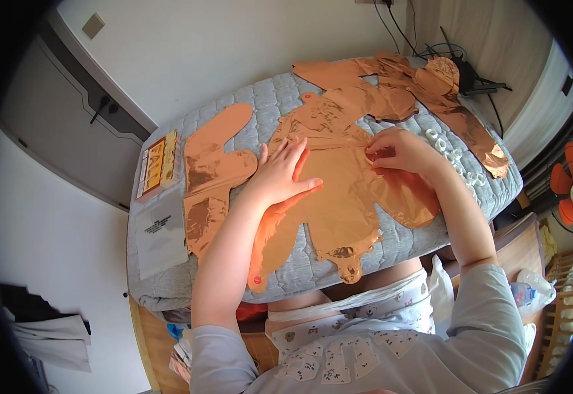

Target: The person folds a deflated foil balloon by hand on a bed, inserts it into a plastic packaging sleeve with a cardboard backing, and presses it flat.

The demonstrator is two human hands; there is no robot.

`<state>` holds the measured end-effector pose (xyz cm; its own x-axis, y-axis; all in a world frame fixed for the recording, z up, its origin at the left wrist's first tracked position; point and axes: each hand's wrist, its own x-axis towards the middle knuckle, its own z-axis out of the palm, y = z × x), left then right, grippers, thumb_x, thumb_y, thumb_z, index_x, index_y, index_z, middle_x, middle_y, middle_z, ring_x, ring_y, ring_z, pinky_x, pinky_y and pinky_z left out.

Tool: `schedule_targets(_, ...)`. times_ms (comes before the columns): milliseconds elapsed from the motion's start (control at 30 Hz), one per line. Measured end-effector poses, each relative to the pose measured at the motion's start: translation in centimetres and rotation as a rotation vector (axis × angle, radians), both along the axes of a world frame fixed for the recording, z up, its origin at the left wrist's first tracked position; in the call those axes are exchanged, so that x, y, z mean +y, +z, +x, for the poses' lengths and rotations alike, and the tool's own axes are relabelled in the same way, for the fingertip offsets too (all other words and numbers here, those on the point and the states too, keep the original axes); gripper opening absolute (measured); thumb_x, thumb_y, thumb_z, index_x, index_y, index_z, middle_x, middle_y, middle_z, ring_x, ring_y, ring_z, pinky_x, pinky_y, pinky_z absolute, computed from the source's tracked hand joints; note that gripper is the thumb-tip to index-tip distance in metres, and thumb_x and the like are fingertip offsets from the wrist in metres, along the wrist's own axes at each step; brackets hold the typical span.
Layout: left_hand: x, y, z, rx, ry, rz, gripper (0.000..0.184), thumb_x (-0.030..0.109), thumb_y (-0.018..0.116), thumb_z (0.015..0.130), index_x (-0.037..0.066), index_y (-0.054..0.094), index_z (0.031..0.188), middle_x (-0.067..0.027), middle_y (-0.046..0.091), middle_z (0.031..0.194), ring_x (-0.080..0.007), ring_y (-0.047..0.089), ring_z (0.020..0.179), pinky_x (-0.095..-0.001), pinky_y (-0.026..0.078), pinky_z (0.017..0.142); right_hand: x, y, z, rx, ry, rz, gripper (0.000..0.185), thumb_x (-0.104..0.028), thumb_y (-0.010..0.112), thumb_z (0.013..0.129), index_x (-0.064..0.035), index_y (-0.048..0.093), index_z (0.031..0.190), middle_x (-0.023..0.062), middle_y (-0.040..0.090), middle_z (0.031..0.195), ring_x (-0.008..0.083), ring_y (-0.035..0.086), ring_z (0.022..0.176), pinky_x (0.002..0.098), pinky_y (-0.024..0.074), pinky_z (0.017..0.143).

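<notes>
Head view: on the grey quilted mattress, a large copper-coloured foil shape is spread in the middle, between another foil piece at left and crumpled foil at far right. Creases are probably best eased outward with light, even pressure, the sheet being steadied on one side so that the thin film is not torn. The foil lies directly beneath the left hand, which is laid palm down, fingers spread, gripping nothing. By the right hand, fingertips are gathered at the foil's right side; whether any is pinched cannot be made out. Small white rings are scattered farther right.
</notes>
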<state>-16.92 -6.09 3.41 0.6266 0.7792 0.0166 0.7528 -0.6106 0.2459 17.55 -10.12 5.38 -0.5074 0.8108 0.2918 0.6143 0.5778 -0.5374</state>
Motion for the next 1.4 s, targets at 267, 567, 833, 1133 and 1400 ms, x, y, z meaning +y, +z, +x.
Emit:
schedule_targets(267, 0.0, 0.2, 0.1, 0.032, 0.02, -0.033, 0.108, 0.071, 0.062, 0.088, 0.008, 0.02, 0.165, -0.0156, 0.019, 0.172, -0.0294, 0.012, 0.16, -0.0557, -0.003, 0.127, 0.3, -0.4, 0.2, 0.007, 0.004, -0.013, 0.026, -0.008, 0.077, 0.082, 0.0004, 0.075, 0.107, 0.0114, 0.073, 0.102, 0.025, 0.069, 0.09, 0.0346, 0.0551, 0.079)
schedule_targets(567, 0.2, 0.0, 0.0, 0.023, 0.014, -0.041, 0.11, 0.072, 0.061, 0.088, 0.002, 0.021, 0.163, -0.018, 0.018, 0.171, -0.0286, 0.011, 0.16, -0.0562, -0.003, 0.127, 0.4, -0.3, 0.2, 0.014, -0.01, -0.059, 0.024, -0.011, 0.076, 0.087, -0.0001, 0.075, 0.108, 0.0115, 0.073, 0.104, 0.0244, 0.07, 0.094, 0.0342, 0.0554, 0.083)
schedule_targets(833, 0.1, 0.1, -0.2, 0.008, 0.007, -0.042, 0.11, 0.073, 0.06, 0.089, 0.002, 0.022, 0.163, -0.0205, 0.011, 0.172, -0.0285, 0.01, 0.16, -0.0494, 0.003, 0.129, 0.5, -0.4, -0.1, 0.128, -0.129, -0.289, 0.019, -0.01, 0.072, 0.094, 0.0021, 0.074, 0.108, 0.0086, 0.073, 0.107, 0.0167, 0.067, 0.099, 0.0295, 0.0529, 0.088)
schedule_targets(1133, 0.3, -0.5, -0.3, -0.025, -0.005, -0.051, 0.114, 0.077, 0.058, 0.087, 0.001, 0.021, 0.163, -0.0226, 0.012, 0.171, -0.0322, 0.008, 0.16, -0.0478, 0.006, 0.13, 0.4, 1.0, -1.3, 0.199, -0.3, -0.431, 0.021, -0.017, 0.07, 0.098, 0.0006, 0.075, 0.109, 0.0041, 0.076, 0.095, 0.0109, 0.067, 0.088, 0.0281, 0.0538, 0.081)
schedule_targets(1400, 1.1, -1.5, -0.3, -0.038, -0.02, -0.024, 0.117, 0.081, 0.058, 0.084, 0.0, 0.025, 0.162, -0.0242, 0.018, 0.169, -0.0346, 0.011, 0.159, -0.05, 0.009, 0.129, 11.3, 2.3, 0.5, -0.119, -0.506, -0.124, 0.039, -0.037, 0.073, 0.088, -0.0027, 0.075, 0.106, 0.0111, 0.075, 0.093, 0.0211, 0.07, 0.088, 0.0354, 0.0538, 0.079)
